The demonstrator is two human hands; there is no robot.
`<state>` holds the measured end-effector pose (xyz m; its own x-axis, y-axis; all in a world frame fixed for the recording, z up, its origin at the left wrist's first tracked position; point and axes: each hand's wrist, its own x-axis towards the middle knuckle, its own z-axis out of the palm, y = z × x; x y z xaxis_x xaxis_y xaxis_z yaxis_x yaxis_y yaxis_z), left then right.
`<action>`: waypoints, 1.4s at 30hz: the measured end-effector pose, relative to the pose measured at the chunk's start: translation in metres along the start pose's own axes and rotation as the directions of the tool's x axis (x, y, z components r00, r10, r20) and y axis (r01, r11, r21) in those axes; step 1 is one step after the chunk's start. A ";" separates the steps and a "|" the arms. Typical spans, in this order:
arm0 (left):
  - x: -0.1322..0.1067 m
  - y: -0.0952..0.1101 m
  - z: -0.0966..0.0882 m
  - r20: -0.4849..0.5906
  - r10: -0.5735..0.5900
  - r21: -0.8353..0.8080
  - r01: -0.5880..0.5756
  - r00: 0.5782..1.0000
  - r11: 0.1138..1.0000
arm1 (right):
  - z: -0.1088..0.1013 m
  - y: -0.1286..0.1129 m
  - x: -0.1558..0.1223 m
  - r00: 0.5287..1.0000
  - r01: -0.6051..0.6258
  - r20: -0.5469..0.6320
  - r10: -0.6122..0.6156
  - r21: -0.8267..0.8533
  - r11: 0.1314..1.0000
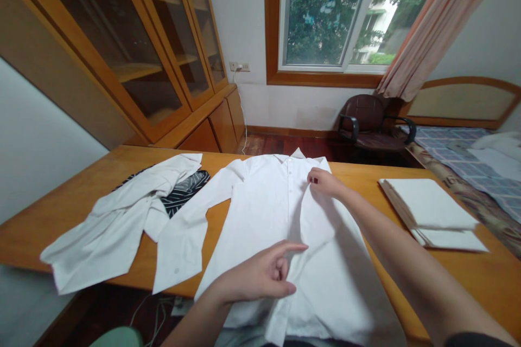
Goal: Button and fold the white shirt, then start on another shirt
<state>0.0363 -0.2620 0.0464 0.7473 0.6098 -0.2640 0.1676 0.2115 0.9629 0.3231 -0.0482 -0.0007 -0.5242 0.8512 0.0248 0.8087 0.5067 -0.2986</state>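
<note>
A white button-up shirt [260,206] lies front side up on the wooden table [93,173], its collar pointing away from me. One long sleeve [183,238] stretches out to the left. Near the collar, my right hand [325,181] pinches a fold of the shirt on its right side, lifting the cloth slightly. My left hand [262,274] is over the lower front of the shirt, index finger and thumb apart and the other fingers curled; nothing shows in it. Whether its fingertips touch the cloth I cannot tell.
To the left lie a crumpled white garment [118,227] and a black-and-white striped cloth [185,192]. A stack of folded white clothes [431,206] sits at the right. Beyond the table are a glass-door cabinet [195,103], an office chair [366,119] and a bed [464,146].
</note>
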 end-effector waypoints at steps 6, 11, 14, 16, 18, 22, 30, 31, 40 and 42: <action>-0.007 -0.018 -0.016 -0.284 0.025 -0.055 -0.042 0.959 0.998 | 0.015 0.016 0.003 0.943 -0.006 -0.315 0.103 0.295 0.955; -0.014 -0.039 -0.035 -0.389 -0.058 -0.102 0.020 0.920 0.995 | 0.021 0.038 -0.027 0.917 -0.129 -0.343 0.205 0.232 0.964; -0.017 -0.051 -0.044 -0.406 -0.138 -0.008 0.148 0.904 0.989 | 0.018 0.053 -0.055 0.913 -0.209 -0.312 0.262 0.192 0.959; -0.016 -0.058 -0.047 -0.432 -0.131 0.089 0.187 0.892 0.978 | 0.015 0.063 -0.074 0.925 -0.227 -0.267 0.269 0.179 0.957; -0.014 -0.061 -0.049 -0.460 -0.106 0.148 0.194 0.882 0.970 | 0.012 0.072 -0.090 0.942 -0.225 -0.212 0.259 0.173 0.959; -0.007 -0.061 -0.050 -0.508 -0.101 0.197 0.230 0.855 0.953 | 0.011 0.080 -0.110 0.970 -0.205 -0.106 0.219 0.128 0.970; -0.001 -0.054 -0.044 -0.460 -0.072 -0.069 0.045 0.885 0.997 | 0.022 0.072 -0.107 0.934 -0.328 -0.148 0.324 -0.008 0.944; -0.001 -0.053 -0.045 -0.450 -0.069 -0.093 0.030 0.890 0.995 | 0.023 0.070 -0.106 0.923 -0.363 -0.153 0.353 -0.042 0.931; 0.005 -0.051 -0.068 -0.499 0.037 0.497 0.251 0.866 0.831 | 0.020 0.058 -0.124 0.858 -0.509 -0.237 0.456 -0.275 0.816; 0.018 -0.049 -0.077 -0.483 0.182 0.644 0.207 0.856 0.736 | 0.020 0.056 -0.127 0.851 -0.524 -0.227 0.474 -0.290 0.801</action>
<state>-0.0084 -0.2025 -0.0095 0.3597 0.9298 -0.0777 0.6926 -0.2102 0.6900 0.4294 -0.1305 -0.0392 -0.0023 0.9954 0.0958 0.9997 -0.0001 0.0250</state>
